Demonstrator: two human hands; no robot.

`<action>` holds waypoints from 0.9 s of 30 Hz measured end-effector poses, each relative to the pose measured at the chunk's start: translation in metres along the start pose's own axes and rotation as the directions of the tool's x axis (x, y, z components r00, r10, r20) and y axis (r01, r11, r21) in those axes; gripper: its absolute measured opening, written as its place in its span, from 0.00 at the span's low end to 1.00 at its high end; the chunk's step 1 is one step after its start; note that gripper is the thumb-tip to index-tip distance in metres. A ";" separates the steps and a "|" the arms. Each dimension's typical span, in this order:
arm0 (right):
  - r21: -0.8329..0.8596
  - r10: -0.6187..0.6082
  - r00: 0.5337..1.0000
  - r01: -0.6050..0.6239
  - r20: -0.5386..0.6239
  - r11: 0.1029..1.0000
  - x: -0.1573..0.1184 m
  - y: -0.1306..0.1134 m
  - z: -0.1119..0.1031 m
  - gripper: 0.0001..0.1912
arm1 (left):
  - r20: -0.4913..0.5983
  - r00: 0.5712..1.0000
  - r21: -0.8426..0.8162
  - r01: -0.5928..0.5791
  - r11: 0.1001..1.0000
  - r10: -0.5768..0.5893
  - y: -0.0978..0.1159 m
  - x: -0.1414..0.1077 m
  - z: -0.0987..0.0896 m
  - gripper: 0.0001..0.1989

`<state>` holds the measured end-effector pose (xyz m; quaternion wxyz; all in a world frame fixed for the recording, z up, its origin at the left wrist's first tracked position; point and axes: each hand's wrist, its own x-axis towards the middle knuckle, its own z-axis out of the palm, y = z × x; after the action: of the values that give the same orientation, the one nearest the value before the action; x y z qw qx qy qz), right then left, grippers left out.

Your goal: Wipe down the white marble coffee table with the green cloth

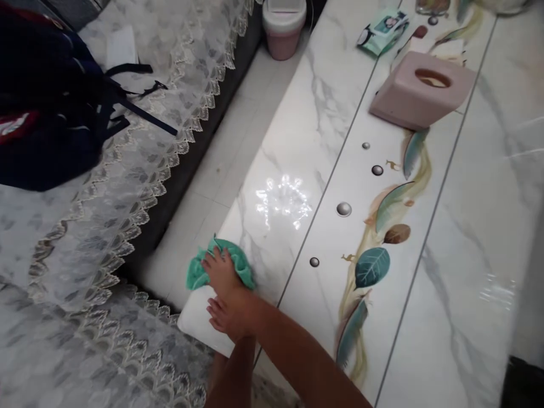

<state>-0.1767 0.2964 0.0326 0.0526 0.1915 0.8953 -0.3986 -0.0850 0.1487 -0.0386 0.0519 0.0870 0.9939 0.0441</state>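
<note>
A crumpled green cloth (243,266) lies at the near left corner of the white marbled table (272,158), partly over its long edge. My right hand (221,273) is on top of it, fingers bent into the fabric and gripping it. Just below, my left hand (226,318) rests near the table corner with nothing visible in it, its fingers apart. The right forearm crosses over by the left wrist, where part of the left hand is hidden.
A pink tissue box (408,102) and a green wipes packet (382,33) stand farther up the table. On the left, a sofa with a lace-edged cover (157,141) bears a dark backpack (46,107). A pink bin (284,34) is on the floor beyond.
</note>
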 end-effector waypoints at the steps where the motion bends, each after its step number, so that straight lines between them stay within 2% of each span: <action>1: -0.030 0.049 0.999 -0.049 -0.004 0.998 -0.015 0.013 -0.006 0.28 | -0.002 1.000 -0.002 -0.016 1.000 0.016 0.002 0.000 -0.003 0.32; 4: -0.101 0.232 0.971 -0.237 -0.053 0.966 -0.086 0.065 -0.029 0.33 | -0.008 0.999 -0.009 -0.053 0.999 0.053 0.009 -0.001 -0.011 0.35; 6: -0.133 0.355 0.930 -0.365 -0.092 0.922 -0.162 0.105 -0.036 0.34 | -0.019 0.998 -0.014 -0.054 0.998 0.054 0.011 -0.001 -0.013 0.36; 8: -0.130 0.502 0.842 -0.530 -0.197 0.838 -0.256 0.147 -0.032 0.30 | -0.037 0.998 -0.021 -0.058 0.998 0.057 0.011 -0.001 -0.012 0.37; 9: -0.102 0.565 0.770 -0.614 -0.297 0.783 -0.307 0.166 -0.026 0.26 | -0.046 0.997 -0.025 -0.062 0.998 0.061 0.011 -0.001 -0.012 0.38; 10: -0.050 0.621 0.663 -0.700 -0.418 0.713 -0.355 0.184 -0.019 0.25 | -0.052 0.997 -0.028 -0.066 0.997 0.064 0.011 -0.001 -0.011 0.38; 11: 0.016 0.666 0.531 -0.775 -0.524 0.631 -0.400 0.200 -0.012 0.28 | -0.054 0.996 -0.030 -0.068 0.997 0.067 0.010 -0.001 -0.011 0.39; 12: 0.118 0.703 0.353 -0.842 -0.617 0.526 -0.438 0.212 -0.005 0.31 | -0.053 0.996 -0.030 -0.070 0.997 0.069 0.010 -0.001 -0.010 0.39; 13: 0.225 0.738 0.186 -0.879 -0.649 0.419 -0.467 0.220 0.002 0.34 | -0.053 0.996 -0.029 -0.069 0.997 0.068 0.009 -0.001 -0.010 0.39; 14: 0.319 0.760 0.041 -0.892 -0.648 0.321 -0.487 0.225 0.006 0.37 | -0.054 0.996 -0.026 -0.067 0.997 0.065 0.009 -0.001 -0.010 0.38; 15: 0.395 0.769 -0.084 -0.890 -0.634 0.228 -0.498 0.226 0.009 0.38 | -0.056 0.996 -0.023 -0.065 0.998 0.064 0.008 -0.001 -0.010 0.38; 16: 0.444 0.767 -0.173 -0.882 -0.618 0.158 -0.500 0.224 0.012 0.39 | -0.056 0.996 -0.022 -0.064 0.998 0.063 0.008 -0.001 -0.010 0.38; 17: 0.470 0.759 -0.226 -0.875 -0.610 0.117 -0.494 0.219 0.013 0.39 | -0.055 0.996 -0.022 -0.066 0.998 0.065 0.008 -0.001 -0.010 0.38; 19: 0.478 0.739 -0.254 -0.872 -0.623 0.103 -0.467 0.203 0.017 0.37 | -0.052 0.996 -0.024 -0.067 0.997 0.066 0.008 -0.001 -0.009 0.38; 20: 0.469 0.738 -0.236 -0.875 -0.632 0.122 -0.447 0.193 0.020 0.36 | -0.049 0.997 -0.024 -0.066 0.998 0.065 0.008 -0.001 -0.009 0.38; 21: 0.452 0.749 -0.191 -0.878 -0.634 0.159 -0.424 0.181 0.023 0.34 | -0.049 0.997 -0.023 -0.062 0.998 0.061 0.009 -0.001 -0.009 0.38; 23: 0.403 0.763 -0.070 -0.878 -0.642 0.259 -0.367 0.153 0.031 0.31 | -0.046 0.998 -0.021 -0.051 0.998 0.050 0.010 -0.002 -0.011 0.38; 26: 0.305 0.698 0.140 -0.827 -0.702 0.472 -0.253 0.102 0.039 0.26 | -0.009 0.999 -0.014 -0.044 0.999 0.044 0.013 -0.003 -0.015 0.37; 27: 0.265 0.677 0.271 -0.772 -0.684 0.577 -0.209 0.082 0.041 0.24 | 0.012 0.999 0.000 -0.035 0.999 0.035 0.013 -0.002 -0.016 0.36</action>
<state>0.0453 0.2532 -0.0002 -0.1195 0.7150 0.6692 -0.1634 -0.0825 0.1602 -0.0208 0.0573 0.1048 0.9918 0.0445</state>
